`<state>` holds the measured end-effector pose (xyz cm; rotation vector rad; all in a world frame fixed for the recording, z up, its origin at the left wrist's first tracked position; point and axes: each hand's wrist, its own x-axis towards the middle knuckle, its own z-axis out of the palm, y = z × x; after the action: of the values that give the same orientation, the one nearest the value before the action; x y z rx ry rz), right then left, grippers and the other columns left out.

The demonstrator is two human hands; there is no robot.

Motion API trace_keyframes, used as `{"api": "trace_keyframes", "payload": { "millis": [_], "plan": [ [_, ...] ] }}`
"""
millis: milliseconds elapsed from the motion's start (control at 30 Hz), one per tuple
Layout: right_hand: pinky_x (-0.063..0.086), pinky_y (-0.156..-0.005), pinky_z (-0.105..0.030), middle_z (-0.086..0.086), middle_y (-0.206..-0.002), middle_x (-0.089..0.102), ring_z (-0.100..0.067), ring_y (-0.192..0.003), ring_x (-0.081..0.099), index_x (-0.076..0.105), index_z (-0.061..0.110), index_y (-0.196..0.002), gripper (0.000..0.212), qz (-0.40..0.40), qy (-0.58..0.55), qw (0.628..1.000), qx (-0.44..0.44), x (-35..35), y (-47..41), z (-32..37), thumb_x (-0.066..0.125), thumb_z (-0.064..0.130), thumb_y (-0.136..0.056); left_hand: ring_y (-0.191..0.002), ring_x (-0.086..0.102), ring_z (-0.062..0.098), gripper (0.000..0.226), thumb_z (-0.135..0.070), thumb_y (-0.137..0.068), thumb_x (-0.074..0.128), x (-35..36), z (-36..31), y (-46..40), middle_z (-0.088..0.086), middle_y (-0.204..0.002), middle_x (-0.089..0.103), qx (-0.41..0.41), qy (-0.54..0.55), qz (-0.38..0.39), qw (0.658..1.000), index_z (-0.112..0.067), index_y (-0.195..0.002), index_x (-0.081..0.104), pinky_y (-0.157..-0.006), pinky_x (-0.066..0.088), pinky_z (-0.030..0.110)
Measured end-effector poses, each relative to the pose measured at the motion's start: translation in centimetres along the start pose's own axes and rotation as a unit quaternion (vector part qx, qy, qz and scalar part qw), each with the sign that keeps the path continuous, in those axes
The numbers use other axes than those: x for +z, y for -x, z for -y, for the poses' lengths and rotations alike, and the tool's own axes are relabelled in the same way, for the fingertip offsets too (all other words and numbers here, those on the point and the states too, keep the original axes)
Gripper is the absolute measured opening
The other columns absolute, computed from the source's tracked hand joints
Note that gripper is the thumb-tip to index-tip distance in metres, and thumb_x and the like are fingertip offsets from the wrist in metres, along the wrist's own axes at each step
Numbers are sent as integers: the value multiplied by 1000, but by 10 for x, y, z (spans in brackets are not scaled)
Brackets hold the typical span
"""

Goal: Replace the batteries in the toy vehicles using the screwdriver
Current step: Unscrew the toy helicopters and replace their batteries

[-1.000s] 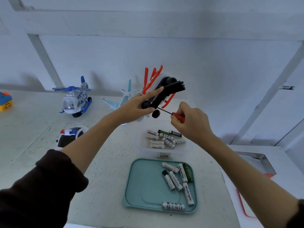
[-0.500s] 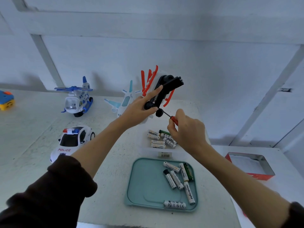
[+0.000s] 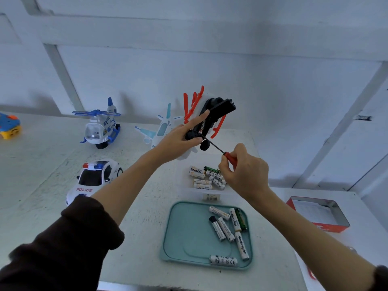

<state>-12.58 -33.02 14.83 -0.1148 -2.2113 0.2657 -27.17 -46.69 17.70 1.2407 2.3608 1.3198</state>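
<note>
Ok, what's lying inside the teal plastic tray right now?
The teal plastic tray holds seven loose AA batteries: mostly white, one green, clustered toward its right side. Nothing covers them.

White table: toy vehicles, teal tray, loose batteries, red tin.

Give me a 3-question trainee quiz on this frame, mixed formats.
1. True or false: the screwdriver lies on the teal tray.
2. Which hand grips the red-rotor toy? A left hand B right hand
3. Fill in: the word on the white car's hood is ____.

Key: 1 false, the right hand holds it with the tip at the toy's underside; 2 A; 3 POLICE.
</note>
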Motion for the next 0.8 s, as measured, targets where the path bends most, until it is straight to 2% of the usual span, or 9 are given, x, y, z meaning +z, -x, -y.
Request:
{"api": "trace_keyframes", "payload": {
  "millis": [133, 167, 267, 333, 400, 500, 567, 633, 800],
  "plan": [
    [24, -36, -13, 6, -42, 39, -12, -30, 31, 46, 10, -66, 21, -10, 13, 999, 28, -12, -19, -10, 54, 25, -78, -90, 53, 15, 64, -20, -95, 52, -6, -3, 2, 3, -129, 54, 4, 35, 41, 999, -68, -127, 27, -86, 41, 29],
    [22, -40, -11, 6, -42, 37, -13, -31, 30, 46, 10, -65, 19, -8, 23, 999, 36, -15, -25, -13, 56, 23, -76, -91, 53, 17, 64, -17, -96, 52, -8, -2, 2, 3, -129, 53, 3, 35, 51, 998, -69, -127, 28, -86, 40, 28],
    [19, -44, -11, 5, -42, 36, -14, -31, 28, 44, 10, -65, 18, 17, 47, 998, 38, -18, -38, -16, 55, 22, -74, -98, 51, 35, 67, -18, -97, 51, -9, -2, 2, 5, -129, 52, -11, 37, 77, 996, -76, -121, 28, -81, 40, 27],
    [15, -44, -11, 6, -42, 34, -7, -32, 20, 40, 13, -66, 21, 38, 59, 997, 22, -19, -42, -18, 57, 19, -75, -96, 50, 37, 66, -18, -97, 51, -8, -2, 0, 4, -128, 53, -18, 42, 90, 995, -76, -121, 30, -79, 40, 26],
    [15, -45, -14, 6, -44, 32, -5, -36, 20, 38, 13, -69, 24, 74, 72, 994, 21, -19, -46, -21, 60, 17, -79, -98, 50, 40, 64, -21, -95, 53, -8, -3, -2, 10, -128, 53, -17, 31, 102, 994, -76, -121, 30, -80, 41, 31],
    [17, -45, -17, 6, -47, 32, -9, -38, 25, 38, 12, -72, 22, 106, 83, 991, 26, -20, -52, -24, 57, 18, -82, -90, 51, 32, 61, -32, -85, 52, -9, -7, -3, 13, -124, 56, -7, 5, 109, 994, -77, -120, 30, -83, 44, 38],
    [18, -45, -18, 5, -49, 35, -12, -41, 29, 39, 12, -73, 21, 127, 79, 988, 32, -21, -54, -25, 55, 19, -83, -100, 54, 29, 62, -34, -83, 50, -11, -9, -5, 11, -127, 54, 4, -37, 117, 992, -77, -121, 27, -93, 44, 42],
    [19, -46, -19, 5, -49, 35, -9, -42, 28, 39, 12, -73, 21, 143, 69, 987, 39, -22, -54, -29, 55, 20, -84, -107, 53, 28, 63, -33, -86, 49, -14, -10, -6, 10, -129, 52, 17, -84, 127, 988, -74, -126, 24, -98, 42, 41],
    [25, -47, -19, 10, -47, 32, -10, -42, 29, 39, 12, -68, 23, 142, 38, 988, 53, -21, -47, -42, 59, 17, -80, -93, 53, 24, 64, -28, -94, 50, -13, -8, -12, 12, -109, 53, 26, -155, 143, 977, -69, -133, 20, -89, 44, 38]
  ]
}}
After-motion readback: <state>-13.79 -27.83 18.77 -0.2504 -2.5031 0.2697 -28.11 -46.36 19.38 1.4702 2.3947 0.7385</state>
